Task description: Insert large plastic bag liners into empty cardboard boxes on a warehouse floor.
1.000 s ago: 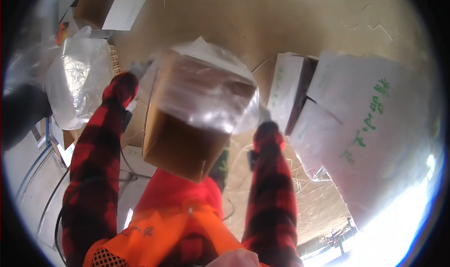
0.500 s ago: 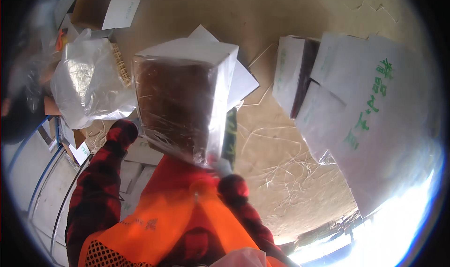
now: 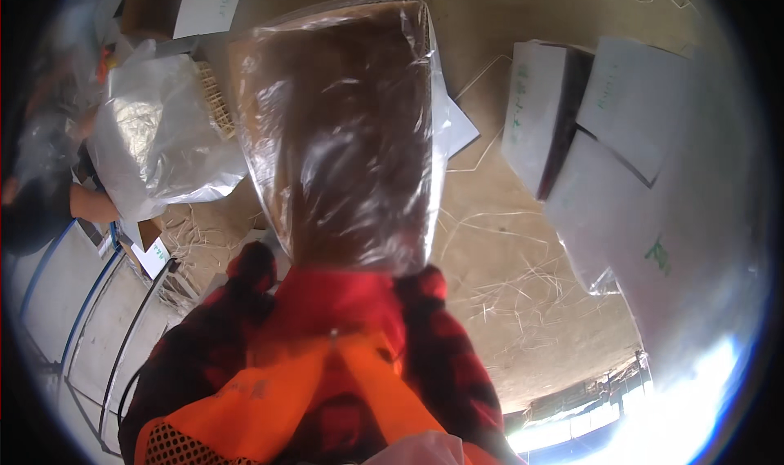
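A cardboard box [image 3: 359,130], brown inside, stands in front of me with its open side toward me. Clear plastic film [image 3: 273,146] covers or lines it, wrinkled and shiny, and wraps its edges. My left arm's red-and-black checked sleeve [image 3: 253,269] reaches the box's near left corner. At the near right corner ends my right sleeve [image 3: 433,310]. Both hands are hidden behind the box and film, so their fingers do not show.
White boxes [image 3: 535,114] with green print stand to the right. On the left are a plastic-covered container [image 3: 159,130], a woven basket edge [image 3: 214,97] and a person in dark clothing [image 3: 37,195]. Blue and black rails [image 3: 86,289] lie lower left; loose straw [image 3: 523,293] litters the floor.
The box has turned and tipped, so its film-covered opening faces me more fully. My left arm has moved right; my right hand, partly visible before, is now hidden.
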A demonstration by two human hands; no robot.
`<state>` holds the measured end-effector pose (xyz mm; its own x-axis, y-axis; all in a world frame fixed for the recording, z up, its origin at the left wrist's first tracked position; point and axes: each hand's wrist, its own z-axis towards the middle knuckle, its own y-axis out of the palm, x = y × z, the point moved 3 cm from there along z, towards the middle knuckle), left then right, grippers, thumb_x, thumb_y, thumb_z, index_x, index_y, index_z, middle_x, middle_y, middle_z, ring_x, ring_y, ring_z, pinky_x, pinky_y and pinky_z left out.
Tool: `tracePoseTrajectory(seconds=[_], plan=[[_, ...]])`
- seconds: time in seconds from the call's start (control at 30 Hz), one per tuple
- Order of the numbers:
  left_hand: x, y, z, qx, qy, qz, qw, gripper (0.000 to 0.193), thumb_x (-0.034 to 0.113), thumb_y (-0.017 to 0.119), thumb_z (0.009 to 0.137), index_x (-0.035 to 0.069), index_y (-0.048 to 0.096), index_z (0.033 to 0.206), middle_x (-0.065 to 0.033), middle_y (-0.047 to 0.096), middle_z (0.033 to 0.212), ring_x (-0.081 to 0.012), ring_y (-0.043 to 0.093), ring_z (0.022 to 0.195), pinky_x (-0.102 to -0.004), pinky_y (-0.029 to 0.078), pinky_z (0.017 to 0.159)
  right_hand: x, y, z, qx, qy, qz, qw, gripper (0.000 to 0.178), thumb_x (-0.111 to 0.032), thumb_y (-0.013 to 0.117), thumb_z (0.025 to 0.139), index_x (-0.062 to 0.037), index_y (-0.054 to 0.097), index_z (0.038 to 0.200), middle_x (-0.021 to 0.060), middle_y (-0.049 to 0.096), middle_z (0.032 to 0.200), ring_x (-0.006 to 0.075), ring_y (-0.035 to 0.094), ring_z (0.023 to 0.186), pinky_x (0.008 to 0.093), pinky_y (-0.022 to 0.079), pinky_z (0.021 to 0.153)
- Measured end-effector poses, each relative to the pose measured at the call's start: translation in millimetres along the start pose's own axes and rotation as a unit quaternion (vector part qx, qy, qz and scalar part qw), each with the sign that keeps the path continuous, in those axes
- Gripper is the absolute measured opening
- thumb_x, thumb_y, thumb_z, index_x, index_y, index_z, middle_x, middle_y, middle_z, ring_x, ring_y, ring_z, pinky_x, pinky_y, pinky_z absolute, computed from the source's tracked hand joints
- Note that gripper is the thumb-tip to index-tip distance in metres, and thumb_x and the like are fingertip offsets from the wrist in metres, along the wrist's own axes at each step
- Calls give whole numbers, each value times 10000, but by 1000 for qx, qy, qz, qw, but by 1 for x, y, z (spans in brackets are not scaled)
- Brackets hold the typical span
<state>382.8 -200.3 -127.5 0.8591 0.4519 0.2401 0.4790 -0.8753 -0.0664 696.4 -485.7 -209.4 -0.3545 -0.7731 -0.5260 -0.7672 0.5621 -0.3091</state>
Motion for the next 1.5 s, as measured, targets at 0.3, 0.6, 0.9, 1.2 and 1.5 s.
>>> tracePoseTrajectory(seconds=[0.3, 0.6, 0.9, 1.2, 1.5], plan=[[66, -102, 188, 175, 62, -263, 947, 450, 364, 595, 1038, 171, 554, 1443, -27, 614, 1290, -320, 589, 1166, -581, 447, 1025, -125, -59, 225, 20, -130, -55, 990, 481, -79, 699, 870, -52, 642, 1347, 174, 710, 1190, 341, 662, 1103, 413, 528, 964], [113, -123, 212, 179, 73, -357, 914, 509, 417, 577, 1045, 186, 509, 1494, -17, 595, 1387, -344, 569, 1262, -624, 422, 1090, -240, -14, 236, -94, -376, -224, 894, 635, -104, 732, 840, -81, 598, 1461, 220, 694, 1327, 419, 638, 1264, 457, 495, 1130], [250, -136, 60, 453, 170, -38, 874, 585, 333, 733, 915, 103, 577, 1430, -176, 624, 1305, -365, 626, 1135, -509, 513, 1028, -230, -131, 198, 57, -172, -343, 922, 437, -159, 712, 935, -104, 662, 1366, 192, 695, 1321, 381, 670, 1210, 460, 529, 1050], [80, -29, -42, 335, 150, 198, 909, 453, 293, 751, 908, 128, 668, 1321, -158, 683, 1311, -396, 631, 1211, -495, 479, 1055, -272, 10, 59, -200, -135, -248, 938, 452, -251, 749, 941, -134, 673, 1371, 193, 752, 1159, 342, 727, 1071, 442, 576, 947], [42, -122, -20, 392, 133, 177, 893, 429, 239, 738, 913, 117, 650, 1315, -167, 618, 1401, -401, 564, 1293, -516, 415, 1122, -434, 227, 300, -91, -116, -215, 965, 404, -397, 758, 953, -106, 663, 1218, 81, 652, 936, 220, 621, 806, 389, 504, 678]])
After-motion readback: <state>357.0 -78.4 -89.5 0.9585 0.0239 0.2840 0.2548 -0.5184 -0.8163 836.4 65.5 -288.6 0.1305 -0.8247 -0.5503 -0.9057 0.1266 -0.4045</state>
